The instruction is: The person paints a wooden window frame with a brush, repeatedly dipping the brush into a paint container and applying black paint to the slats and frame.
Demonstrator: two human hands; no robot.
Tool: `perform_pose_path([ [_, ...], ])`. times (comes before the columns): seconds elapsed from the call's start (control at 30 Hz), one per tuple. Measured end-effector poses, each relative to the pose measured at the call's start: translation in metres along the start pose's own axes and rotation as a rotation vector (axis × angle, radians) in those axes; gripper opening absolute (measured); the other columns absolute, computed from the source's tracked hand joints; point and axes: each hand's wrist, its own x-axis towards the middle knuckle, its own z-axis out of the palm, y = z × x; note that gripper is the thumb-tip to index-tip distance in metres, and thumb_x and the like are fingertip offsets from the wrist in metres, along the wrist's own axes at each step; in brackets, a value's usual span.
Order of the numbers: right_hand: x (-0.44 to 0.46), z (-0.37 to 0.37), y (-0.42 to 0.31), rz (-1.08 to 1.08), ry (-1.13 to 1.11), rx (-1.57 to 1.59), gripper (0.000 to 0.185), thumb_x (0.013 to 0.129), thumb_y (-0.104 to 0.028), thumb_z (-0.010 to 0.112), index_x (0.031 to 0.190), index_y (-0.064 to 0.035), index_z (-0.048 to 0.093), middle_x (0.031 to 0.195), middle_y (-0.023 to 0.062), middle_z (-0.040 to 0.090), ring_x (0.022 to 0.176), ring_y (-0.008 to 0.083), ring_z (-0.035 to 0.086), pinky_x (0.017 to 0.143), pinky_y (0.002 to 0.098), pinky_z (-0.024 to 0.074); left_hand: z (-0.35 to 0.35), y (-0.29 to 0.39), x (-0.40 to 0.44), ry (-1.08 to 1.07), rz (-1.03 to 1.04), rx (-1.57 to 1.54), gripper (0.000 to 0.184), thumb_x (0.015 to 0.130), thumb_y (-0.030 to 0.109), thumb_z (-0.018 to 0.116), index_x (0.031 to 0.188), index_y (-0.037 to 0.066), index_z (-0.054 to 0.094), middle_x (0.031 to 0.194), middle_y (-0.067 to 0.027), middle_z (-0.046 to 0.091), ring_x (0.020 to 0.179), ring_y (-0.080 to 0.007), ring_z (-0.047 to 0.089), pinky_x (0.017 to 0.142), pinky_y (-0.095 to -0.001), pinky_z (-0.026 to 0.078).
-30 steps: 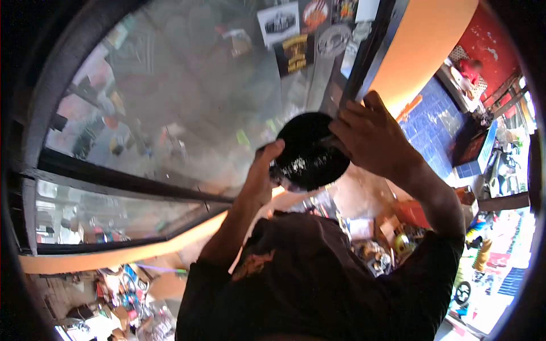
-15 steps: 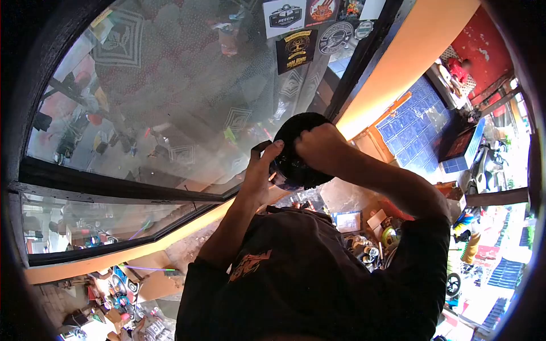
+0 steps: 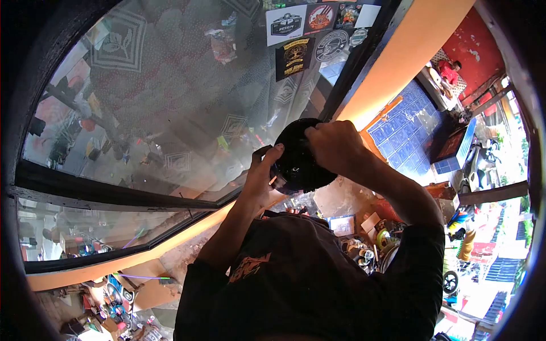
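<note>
A glossy black rounded shell (image 3: 297, 165), helmet-like in shape, is held up in front of my chest beside the window. My left hand (image 3: 263, 170) grips its left side, with the thumb on the near surface and the fingers reaching round the edge. Against its upper right part, my right hand (image 3: 336, 146) is closed with the fingers curled in. Whatever those fingers may hold is hidden. Light glints off the lower part of the black surface.
A large glass window (image 3: 170, 96) with a dark frame and stickers (image 3: 294, 57) fills the upper left. Another person (image 3: 449, 74) in red sits at the far upper right, past the blue tiles (image 3: 404, 133). Cluttered goods (image 3: 364, 250) lie below on the right.
My right hand has slid right and slightly upward across the black shell, uncovering more of its surface. My left hand keeps its grip. The view has shifted slightly.
</note>
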Motion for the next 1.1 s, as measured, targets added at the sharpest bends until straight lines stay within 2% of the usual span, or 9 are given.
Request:
perform_pose_path([
  [0.2,-0.010,0.010,-0.006,0.165,0.075,0.412,0.025,0.081,-0.028,0.070,0.098,-0.0087,0.069,0.084,0.0176,0.070,0.084,0.0387,0.068,0.074,0.0475,0.0542,-0.016,-0.023,0.020,-0.002,0.010,-0.005,0.059,0.087,0.045,0.071,0.130,0.010,0.049,0.123,-0.0108,0.056,0.106,-0.0286,0.060,0.091,-0.0456,0.052],
  [0.33,-0.023,-0.014,-0.001,0.220,0.095,0.267,0.024,0.083,-0.030,0.067,0.086,-0.0069,0.069,0.080,0.0197,0.070,0.078,0.0403,0.069,0.072,0.0517,0.0547,-0.013,-0.018,0.024,0.050,-0.028,-0.111,0.052,0.088,0.038,0.071,0.127,0.010,0.052,0.116,-0.0109,0.060,0.103,-0.0290,0.061,0.088,-0.0481,0.055],
  [0.4,-0.024,-0.011,-0.001,0.252,0.034,0.293,0.025,0.082,-0.032,0.068,0.085,-0.0065,0.069,0.080,0.0194,0.070,0.080,0.0405,0.069,0.073,0.0515,0.0549,-0.018,-0.023,0.032,-0.006,-0.030,-0.089,0.085,0.080,0.047,0.080,0.140,0.007,0.033,0.118,-0.0176,0.057,0.094,-0.0291,0.063,0.074,-0.0448,0.055],
  [0.5,-0.022,0.006,-0.003,0.261,0.062,0.463,0.028,0.083,-0.036,0.069,0.091,-0.0085,0.071,0.083,0.0177,0.071,0.083,0.0387,0.069,0.076,0.0490,0.0550,-0.018,-0.026,0.040,-0.087,-0.038,-0.097,0.088,0.081,0.044,0.080,0.141,0.005,0.029,0.115,-0.0179,0.059,0.090,-0.0271,0.065,0.072,-0.0423,0.057],
  [0.63,-0.026,-0.014,0.011,0.230,0.104,0.428,0.027,0.085,-0.035,0.068,0.091,-0.0087,0.072,0.082,0.0163,0.072,0.082,0.0364,0.071,0.074,0.0471,0.0557,-0.006,-0.005,0.014,-0.102,-0.016,-0.098,0.055,0.088,0.040,0.072,0.120,-0.002,0.057,0.106,-0.0150,0.068,0.092,-0.0246,0.069,0.079,-0.0401,0.058],
  [0.87,-0.039,-0.017,0.024,0.164,-0.066,-0.077,0.019,0.085,-0.027,0.067,0.090,-0.0097,0.073,0.080,0.0085,0.072,0.076,0.0302,0.072,0.070,0.0456,0.0555,-0.009,-0.011,0.018,0.008,-0.004,-0.057,0.051,0.088,0.040,0.072,0.113,-0.004,0.062,0.102,-0.0145,0.069,0.089,-0.0248,0.070,0.081,-0.0389,0.058],
  [0.9,-0.043,-0.016,0.023,0.102,0.079,-0.167,0.013,0.083,-0.022,0.066,0.084,-0.0108,0.072,0.075,0.0061,0.069,0.070,0.0253,0.071,0.067,0.0445,0.0521,-0.011,-0.017,0.024,0.056,-0.011,-0.036,0.051,0.087,0.040,0.072,0.111,-0.004,0.063,0.101,-0.0144,0.069,0.088,-0.0249,0.070,0.081,-0.0389,0.058],
  [1.03,-0.053,-0.033,0.027,0.005,0.234,-0.514,0.010,0.081,-0.024,0.068,0.077,-0.0157,0.070,0.069,0.0025,0.066,0.059,0.0144,0.064,0.067,0.0374,0.0418,-0.012,-0.022,0.036,-0.048,-0.030,-0.035,0.064,0.084,0.039,0.076,0.121,-0.006,0.053,0.108,-0.0170,0.065,0.095,-0.0266,0.068,0.084,-0.0399,0.057],
  [1.1,-0.057,-0.041,0.031,0.099,0.151,-0.483,0.014,0.083,-0.030,0.068,0.080,-0.0162,0.071,0.071,0.0030,0.068,0.065,0.0171,0.066,0.067,0.0393,0.0415,-0.005,-0.013,0.032,-0.155,-0.059,-0.084,0.066,0.083,0.039,0.077,0.123,-0.007,0.051,0.110,-0.0176,0.064,0.097,-0.0268,0.067,0.085,-0.0403,0.057],
])
